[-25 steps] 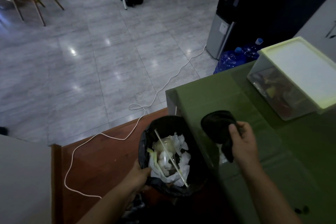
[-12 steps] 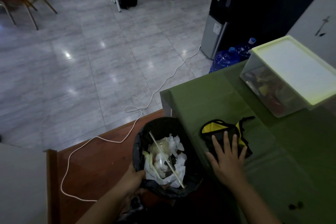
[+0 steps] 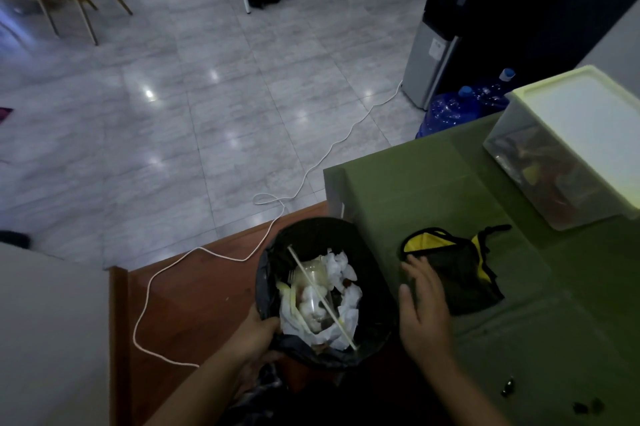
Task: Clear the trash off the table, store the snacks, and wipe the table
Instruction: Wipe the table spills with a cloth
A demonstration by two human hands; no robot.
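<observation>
Head view: the left hand (image 3: 258,335) grips the near rim of a round black bag-lined trash bin (image 3: 367,273), stuffed with white crumpled tissues (image 3: 341,268) and 1 long white straw (image 3: 320,297), just beside the green-clothed desk (image 3: 433,183). The right hand (image 3: 420,304), fingers spread and relaxed, lies on a black-and-yellow wiping cloth (image 3: 457,270). Farther right stands a clear, pale-lidded snack box (image 3: 568,148).

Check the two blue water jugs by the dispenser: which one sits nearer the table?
The left blue jug, low against the green table edge; the right blue jug stands farther back, its cap higher.
</observation>
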